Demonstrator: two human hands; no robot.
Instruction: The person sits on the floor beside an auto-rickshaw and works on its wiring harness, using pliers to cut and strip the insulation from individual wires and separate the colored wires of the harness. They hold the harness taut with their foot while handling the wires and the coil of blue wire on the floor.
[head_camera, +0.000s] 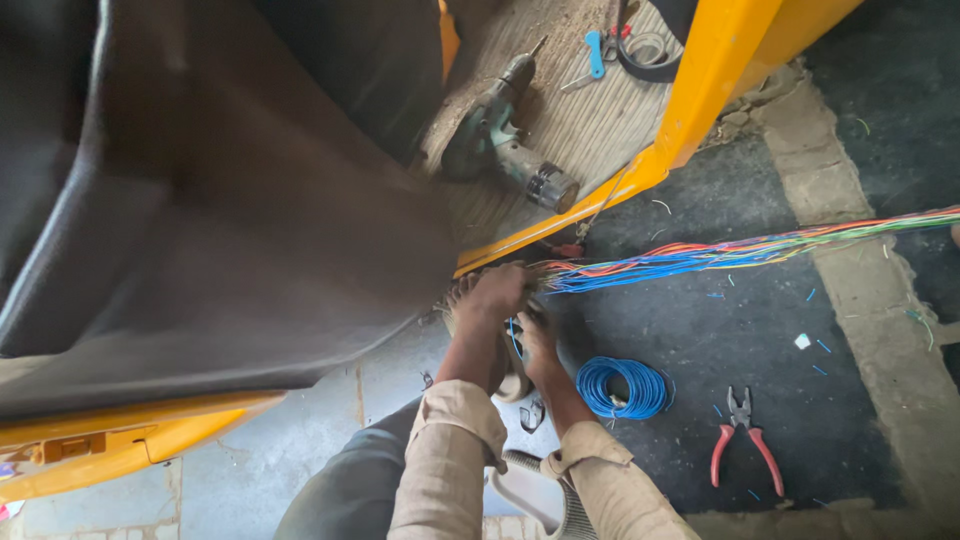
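Wire bundle (700, 255) is clutched by the left hand (497, 292); the right hand's (535, 335) grip is unclear.

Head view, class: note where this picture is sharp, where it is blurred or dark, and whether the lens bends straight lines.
Head view: daylight is even, no glare; the pliers and blue wire coil are sharp; the hands, left hand and right hand, are slightly soft; the dark panel is shadowed, showing little detail; the wide lens seems to bow the yellow frame.

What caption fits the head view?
Left hand grips multicoloured wire bundle; right hand below, near blue wire coil.
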